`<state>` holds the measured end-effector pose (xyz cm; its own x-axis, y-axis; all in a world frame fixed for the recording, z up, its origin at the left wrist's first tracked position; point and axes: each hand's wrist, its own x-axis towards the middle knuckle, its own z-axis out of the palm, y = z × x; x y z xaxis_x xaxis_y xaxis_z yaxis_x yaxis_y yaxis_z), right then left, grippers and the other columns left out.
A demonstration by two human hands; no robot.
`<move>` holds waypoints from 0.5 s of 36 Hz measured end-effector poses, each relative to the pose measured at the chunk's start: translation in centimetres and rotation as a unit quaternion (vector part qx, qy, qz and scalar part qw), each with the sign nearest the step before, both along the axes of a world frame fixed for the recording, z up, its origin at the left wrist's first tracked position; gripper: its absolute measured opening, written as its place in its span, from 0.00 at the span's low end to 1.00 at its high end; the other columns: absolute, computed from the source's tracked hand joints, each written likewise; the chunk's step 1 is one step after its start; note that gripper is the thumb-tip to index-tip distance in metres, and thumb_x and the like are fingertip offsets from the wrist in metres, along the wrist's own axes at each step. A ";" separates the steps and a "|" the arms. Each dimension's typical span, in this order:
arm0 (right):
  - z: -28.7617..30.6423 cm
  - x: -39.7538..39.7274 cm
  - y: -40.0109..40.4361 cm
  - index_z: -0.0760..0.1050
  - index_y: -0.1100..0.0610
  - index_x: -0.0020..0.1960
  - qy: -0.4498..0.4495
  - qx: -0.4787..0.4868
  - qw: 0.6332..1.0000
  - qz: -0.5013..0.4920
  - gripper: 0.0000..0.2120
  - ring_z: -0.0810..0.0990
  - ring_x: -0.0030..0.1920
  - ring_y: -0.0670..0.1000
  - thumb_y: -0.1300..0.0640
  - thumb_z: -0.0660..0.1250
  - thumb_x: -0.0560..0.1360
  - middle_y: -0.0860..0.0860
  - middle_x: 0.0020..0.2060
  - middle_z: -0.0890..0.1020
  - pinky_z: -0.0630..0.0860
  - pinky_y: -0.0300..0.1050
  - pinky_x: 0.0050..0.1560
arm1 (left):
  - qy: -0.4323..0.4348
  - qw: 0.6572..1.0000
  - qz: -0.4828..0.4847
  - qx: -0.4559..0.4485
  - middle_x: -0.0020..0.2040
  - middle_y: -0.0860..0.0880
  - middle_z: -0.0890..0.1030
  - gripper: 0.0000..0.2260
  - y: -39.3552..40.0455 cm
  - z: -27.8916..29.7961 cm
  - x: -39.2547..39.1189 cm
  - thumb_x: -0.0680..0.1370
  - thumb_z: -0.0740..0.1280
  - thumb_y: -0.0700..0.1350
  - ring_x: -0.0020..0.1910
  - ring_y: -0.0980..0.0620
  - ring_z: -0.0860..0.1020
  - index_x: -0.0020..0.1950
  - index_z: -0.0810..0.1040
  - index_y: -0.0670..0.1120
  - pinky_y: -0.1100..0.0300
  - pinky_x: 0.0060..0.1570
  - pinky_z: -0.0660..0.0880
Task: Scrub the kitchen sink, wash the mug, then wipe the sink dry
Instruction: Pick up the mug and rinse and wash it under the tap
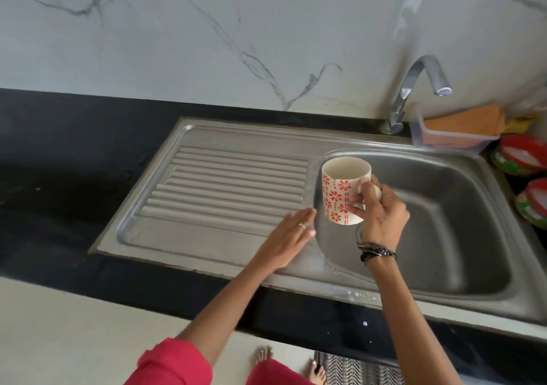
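Observation:
A cream mug (340, 186) with red flower prints hangs upright over the left edge of the steel sink basin (461, 224). My right hand (380, 213) grips it by the handle side, thumb and fingers on its wall. The mug's inside looks empty. My left hand (288, 236) lies flat with fingers together on the steel drainboard (231, 183), right beside the basin's left rim, holding nothing. No water runs from the tap (420, 88).
A clear plastic tub (444, 141) with an orange cloth stands behind the basin at the right. Two red and green round packs (521, 156) lie on the black counter (59, 177) at the far right. A marble wall rises behind.

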<state>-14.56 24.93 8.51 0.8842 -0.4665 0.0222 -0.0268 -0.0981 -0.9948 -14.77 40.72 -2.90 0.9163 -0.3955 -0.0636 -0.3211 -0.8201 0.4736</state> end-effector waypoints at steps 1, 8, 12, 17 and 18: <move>0.0 -0.1 0.2 0.77 0.63 0.60 -0.001 0.007 1.000 0.001 0.16 0.82 0.35 0.52 0.55 0.64 0.77 0.59 0.42 0.82 0.82 0.52 0.41 | -0.002 1.000 0.014 0.019 0.77 0.53 0.45 0.27 2.3 0.1 0.1 0.80 0.40 0.59 0.74 0.61 0.41 0.76 0.45 0.49 0.63 0.73 0.37; -0.1 -0.5 2.7 0.77 0.62 0.60 0.007 -0.004 1.000 0.009 0.15 0.81 0.29 0.41 0.55 0.63 0.78 0.54 0.39 0.82 0.83 0.45 0.38 | 0.005 0.983 0.168 0.078 0.75 0.53 0.48 0.42 20.8 -0.3 -1.9 0.72 0.35 0.72 0.74 0.57 0.45 0.76 0.49 0.43 0.60 0.72 0.41; -0.2 -0.8 4.5 0.77 0.62 0.60 0.008 -0.005 1.000 0.008 0.15 0.83 0.35 0.48 0.56 0.62 0.78 0.55 0.38 0.82 0.82 0.41 0.36 | 0.036 0.963 0.207 0.170 0.77 0.47 0.50 0.29 29.3 -1.1 -5.2 0.81 0.50 0.55 0.75 0.54 0.48 0.75 0.47 0.40 0.55 0.73 0.42; -0.4 -1.0 6.8 0.77 0.64 0.60 0.011 0.013 1.000 0.002 0.15 0.82 0.34 0.46 0.56 0.63 0.77 0.59 0.42 0.82 0.82 0.41 0.36 | 0.071 0.980 0.091 0.163 0.76 0.56 0.42 0.28 31.5 -0.2 -6.0 0.78 0.44 0.57 0.74 0.62 0.40 0.75 0.40 0.49 0.52 0.75 0.41; -0.4 -1.1 7.2 0.77 0.64 0.60 0.012 0.017 1.000 0.001 0.16 0.82 0.34 0.46 0.56 0.63 0.77 0.59 0.41 0.82 0.82 0.40 0.35 | 0.086 0.984 0.063 0.146 0.75 0.58 0.39 0.26 30.9 0.1 -5.6 0.80 0.46 0.54 0.73 0.63 0.38 0.75 0.38 0.51 0.52 0.75 0.39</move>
<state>-15.65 32.12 8.13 0.8848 -0.4657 -0.0144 -0.0498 -0.0637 -0.9967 -20.39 71.66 -2.81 0.9226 -0.2221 -0.3155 -0.1449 -0.9573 0.2501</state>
